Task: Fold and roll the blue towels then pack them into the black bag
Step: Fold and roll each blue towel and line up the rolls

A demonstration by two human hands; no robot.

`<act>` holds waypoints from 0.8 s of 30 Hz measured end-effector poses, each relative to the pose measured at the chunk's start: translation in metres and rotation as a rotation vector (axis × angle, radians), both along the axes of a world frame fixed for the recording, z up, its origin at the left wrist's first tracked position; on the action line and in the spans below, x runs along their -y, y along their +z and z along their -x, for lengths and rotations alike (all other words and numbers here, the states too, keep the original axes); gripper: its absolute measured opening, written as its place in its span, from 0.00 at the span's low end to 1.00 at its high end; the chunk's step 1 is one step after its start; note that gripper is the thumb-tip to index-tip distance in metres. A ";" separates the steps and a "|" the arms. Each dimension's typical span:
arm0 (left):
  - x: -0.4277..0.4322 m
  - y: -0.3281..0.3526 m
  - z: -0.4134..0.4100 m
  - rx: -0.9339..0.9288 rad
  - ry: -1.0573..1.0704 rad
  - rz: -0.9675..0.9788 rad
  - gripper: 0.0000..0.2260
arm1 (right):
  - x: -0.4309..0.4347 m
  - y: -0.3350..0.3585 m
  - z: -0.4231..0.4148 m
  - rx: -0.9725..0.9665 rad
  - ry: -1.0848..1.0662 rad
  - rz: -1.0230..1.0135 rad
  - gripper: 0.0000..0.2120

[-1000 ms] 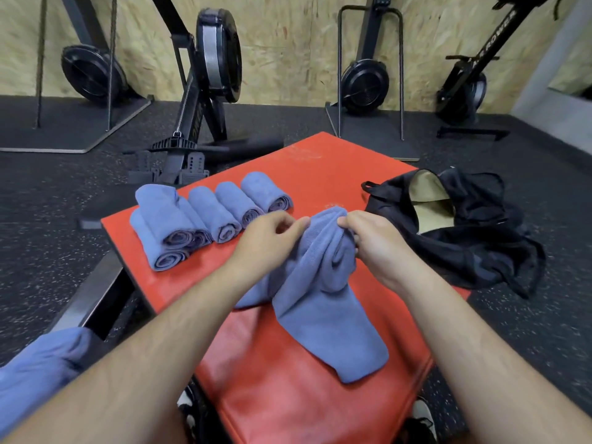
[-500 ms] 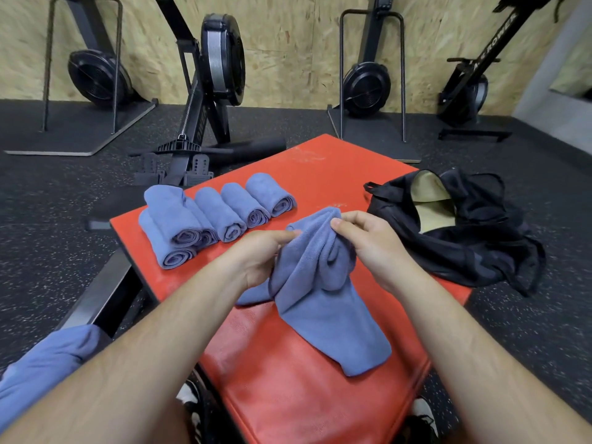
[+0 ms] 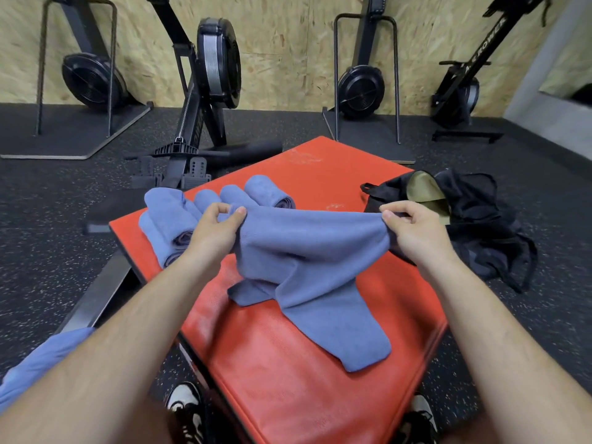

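At far left a loose blue cloth (image 3: 41,360) lies low beside our arm, and we cannot tell whether it is another towel waiting. On the red mat (image 3: 320,395) the rolls (image 3: 179,219) sit in a row, some partly hidden behind our left hand (image 3: 213,230), which is pinched closed on one top corner of the towel (image 3: 307,267). The towel hangs between our hands, its lower end draped crooked and doubled on the mat. Our right hand (image 3: 410,233) is likewise pinched shut on the other corner, just in front of the bag (image 3: 474,225), which lies open with its tan lining showing. The risk we see: the twisted lower end may fold unevenly, giving a lumpy roll, or our left hand could knock the nearby rolls loose.
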State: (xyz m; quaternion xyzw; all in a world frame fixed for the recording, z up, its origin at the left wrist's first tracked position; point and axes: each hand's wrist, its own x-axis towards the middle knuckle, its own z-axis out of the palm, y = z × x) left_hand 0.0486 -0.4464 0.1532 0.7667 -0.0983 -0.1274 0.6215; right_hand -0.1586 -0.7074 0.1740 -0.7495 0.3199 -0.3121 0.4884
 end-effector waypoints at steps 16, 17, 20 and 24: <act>-0.022 -0.025 0.020 0.037 -0.322 -0.180 0.07 | -0.023 -0.054 0.038 -0.557 0.510 -0.193 0.08; -0.023 -0.022 0.021 0.038 -0.310 -0.170 0.07 | -0.023 -0.050 0.040 -0.529 0.497 -0.171 0.09; -0.026 -0.003 0.028 0.023 -0.193 -0.042 0.08 | -0.027 -0.025 0.043 -0.272 0.391 -0.171 0.08; -0.026 0.050 0.032 0.151 -0.154 0.029 0.06 | -0.032 0.016 0.047 0.104 0.324 -0.450 0.10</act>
